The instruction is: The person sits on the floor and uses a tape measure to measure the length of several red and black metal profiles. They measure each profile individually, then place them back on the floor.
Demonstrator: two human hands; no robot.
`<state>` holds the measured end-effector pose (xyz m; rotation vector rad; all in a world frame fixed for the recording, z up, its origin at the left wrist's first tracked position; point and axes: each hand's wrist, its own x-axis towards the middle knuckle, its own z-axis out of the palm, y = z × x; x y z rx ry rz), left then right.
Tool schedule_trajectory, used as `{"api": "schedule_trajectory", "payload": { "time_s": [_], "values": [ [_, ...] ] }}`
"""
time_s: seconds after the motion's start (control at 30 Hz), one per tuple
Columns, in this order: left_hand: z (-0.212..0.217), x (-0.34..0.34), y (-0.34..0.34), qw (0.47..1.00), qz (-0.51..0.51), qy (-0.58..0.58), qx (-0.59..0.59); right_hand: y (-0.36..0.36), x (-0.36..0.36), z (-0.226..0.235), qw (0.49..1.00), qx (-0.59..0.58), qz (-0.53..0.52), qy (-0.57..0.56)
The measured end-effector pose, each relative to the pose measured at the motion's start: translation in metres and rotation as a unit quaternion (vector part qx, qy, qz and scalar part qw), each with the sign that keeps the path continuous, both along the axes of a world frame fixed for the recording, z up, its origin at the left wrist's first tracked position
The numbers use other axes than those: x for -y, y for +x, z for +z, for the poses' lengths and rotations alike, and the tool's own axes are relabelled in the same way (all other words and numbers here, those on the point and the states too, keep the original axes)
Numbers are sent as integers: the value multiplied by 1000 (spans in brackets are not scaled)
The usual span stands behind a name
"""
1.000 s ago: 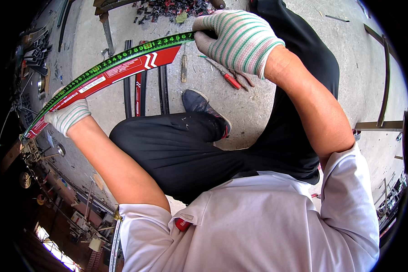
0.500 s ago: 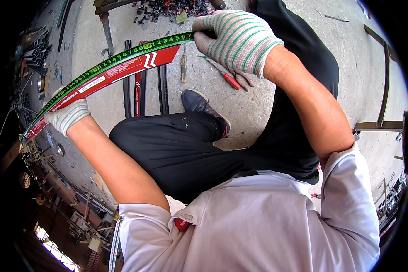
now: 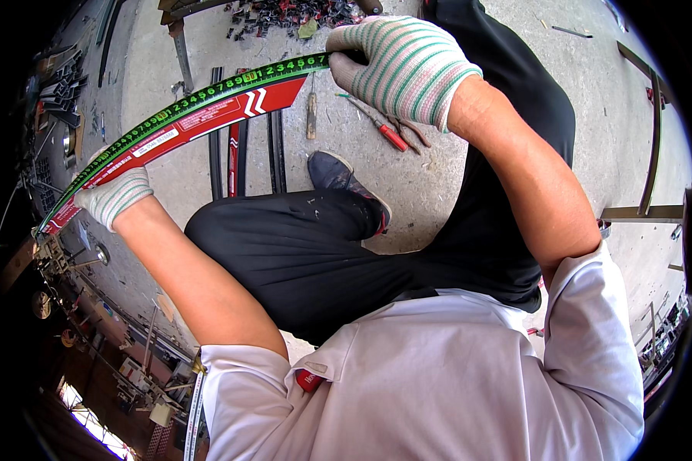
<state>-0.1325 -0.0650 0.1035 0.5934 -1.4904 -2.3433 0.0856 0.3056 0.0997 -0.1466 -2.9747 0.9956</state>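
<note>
A green and black tape measure [image 3: 200, 97] runs in front of me along the upper edge of a long red strip [image 3: 200, 123] with white chevrons. My left hand [image 3: 119, 194], in a striped knit glove, is closed around the strip and tape toward their left end; its fingertips are mostly hidden behind them. Gloved alike, my right hand [image 3: 404, 71] pinches the tape between thumb and fingers, just beyond the strip's slanted right end. Something dark shows inside that grip, largely covered by the glove.
On the concrete floor lie a red-handled screwdriver [image 3: 392, 137], pliers [image 3: 415, 135] and several dark rails [image 3: 275, 154]. A heap of small black and red pieces [image 3: 284, 19] is at the far side. A metal leg [image 3: 181, 58] stands at far left.
</note>
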Motion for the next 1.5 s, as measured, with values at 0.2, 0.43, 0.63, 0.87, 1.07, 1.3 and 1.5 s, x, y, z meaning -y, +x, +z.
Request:
{"api": "schedule_trajectory", "payload": {
  "time_s": [0.2, 0.43, 0.63, 0.87, 1.07, 1.3, 1.5],
  "values": [
    [-1, -6, 2, 1000, 7, 5, -4, -1, -1, 1, 1000, 19, 5, -5],
    [-2, -6, 1, 1000, -2, 2, 3, -1, -1, -3, 1000, 9, 4, -8],
    [-4, 10, -5, 1000, -18, 5, -10, -1, -1, -1, 1000, 6, -5, -8],
    [-3, 4, -2, 1000, -4, 15, -14, -1, -4, -4, 1000, 11, 4, 0],
    [-6, 0, -4, 1000, -7, 19, -6, -1, -5, -6, 1000, 9, -2, 4],
    [-2, 6, -1, 1000, -5, 15, -12, -2, -3, -4, 1000, 7, -2, -4],
    [-4, 7, -2, 1000, -9, 19, -11, -1, -4, -5, 1000, 1, 4, -2]
  ]
}}
